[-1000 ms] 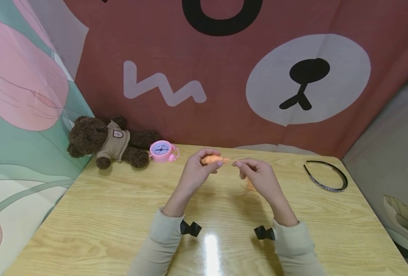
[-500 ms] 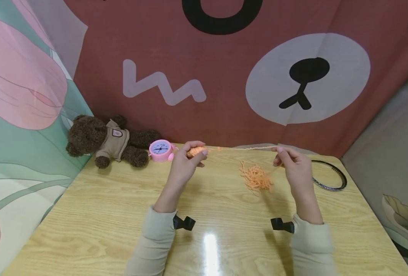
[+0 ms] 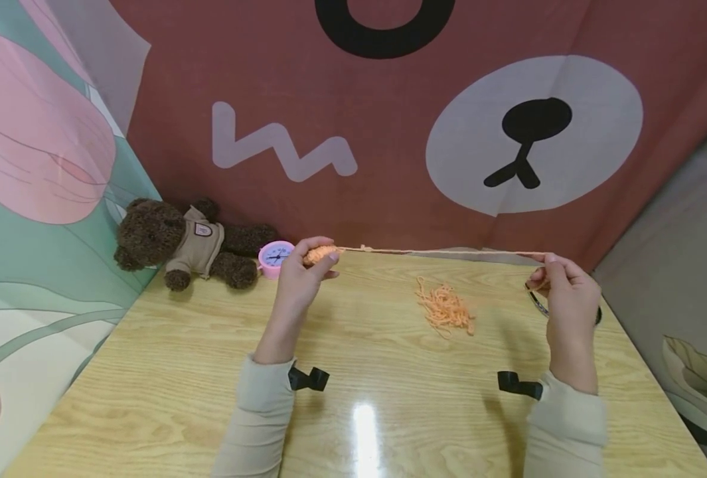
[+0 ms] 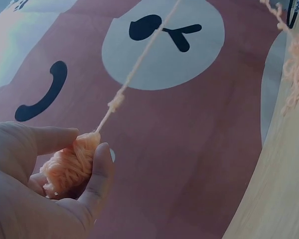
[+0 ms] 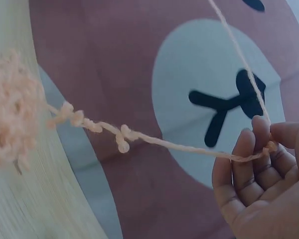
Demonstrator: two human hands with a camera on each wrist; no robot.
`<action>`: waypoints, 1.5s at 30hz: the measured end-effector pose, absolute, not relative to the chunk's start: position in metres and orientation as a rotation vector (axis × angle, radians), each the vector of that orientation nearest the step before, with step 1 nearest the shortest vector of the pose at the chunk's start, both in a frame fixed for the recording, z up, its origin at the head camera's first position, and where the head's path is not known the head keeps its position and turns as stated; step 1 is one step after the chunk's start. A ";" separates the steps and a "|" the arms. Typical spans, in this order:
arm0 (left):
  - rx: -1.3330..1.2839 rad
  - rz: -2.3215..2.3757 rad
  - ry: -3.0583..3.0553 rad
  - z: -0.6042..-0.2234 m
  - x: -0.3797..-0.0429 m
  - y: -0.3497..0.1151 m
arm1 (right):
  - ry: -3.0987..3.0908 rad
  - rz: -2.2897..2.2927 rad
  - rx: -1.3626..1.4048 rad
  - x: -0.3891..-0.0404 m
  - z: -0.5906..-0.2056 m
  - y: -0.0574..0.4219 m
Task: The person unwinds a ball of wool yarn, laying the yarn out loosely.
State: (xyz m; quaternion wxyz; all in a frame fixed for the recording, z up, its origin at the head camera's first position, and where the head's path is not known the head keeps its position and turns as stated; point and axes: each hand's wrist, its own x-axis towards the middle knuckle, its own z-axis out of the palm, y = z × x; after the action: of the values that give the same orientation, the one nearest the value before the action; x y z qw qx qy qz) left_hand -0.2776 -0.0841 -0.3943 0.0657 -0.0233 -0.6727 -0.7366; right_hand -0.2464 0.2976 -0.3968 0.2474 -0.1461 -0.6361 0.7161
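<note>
We have a wood-grain table [image 3: 150, 372]: brown teddy bear [image 3: 200, 245] lying at back left, pink clock [image 3: 274, 257] by its feet, loose orange yarn pile [image 3: 445, 307] right of centre. At far right we mark a dark headband [image 3: 538, 306], partly hidden.

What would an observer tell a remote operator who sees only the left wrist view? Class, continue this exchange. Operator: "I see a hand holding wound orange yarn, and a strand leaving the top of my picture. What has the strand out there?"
Observer: The right hand pinches the strand, over on the right in the head view.
Operator: Does it stop at those fingers?
Observer: No, the right wrist view shows it running on from them toward the loose yarn pile.
Operator: Anything behind my left hand?
Observer: A pink alarm clock, which that hand partly hides in the head view.
</note>
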 end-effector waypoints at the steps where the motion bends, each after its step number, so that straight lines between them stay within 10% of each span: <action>1: -0.057 -2.225 -2.026 -0.394 -0.278 -0.085 | -1.710 1.965 -0.418 -0.245 -0.397 0.301; 23: -0.181 -2.224 -2.056 -0.394 -0.275 -0.074 | -1.898 1.970 -0.423 -0.250 -0.406 0.300; 45: -0.340 -2.100 -2.312 -0.402 -0.263 -0.043 | -2.638 1.849 0.592 -0.245 -0.425 0.147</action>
State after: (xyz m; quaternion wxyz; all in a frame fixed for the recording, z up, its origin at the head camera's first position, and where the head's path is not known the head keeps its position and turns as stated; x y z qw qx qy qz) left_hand -0.2634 -0.0429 -0.4025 -0.0004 -0.1082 -0.7359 -0.6684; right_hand -0.2449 0.1472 -0.4252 -0.0667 0.1804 -0.8035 0.5634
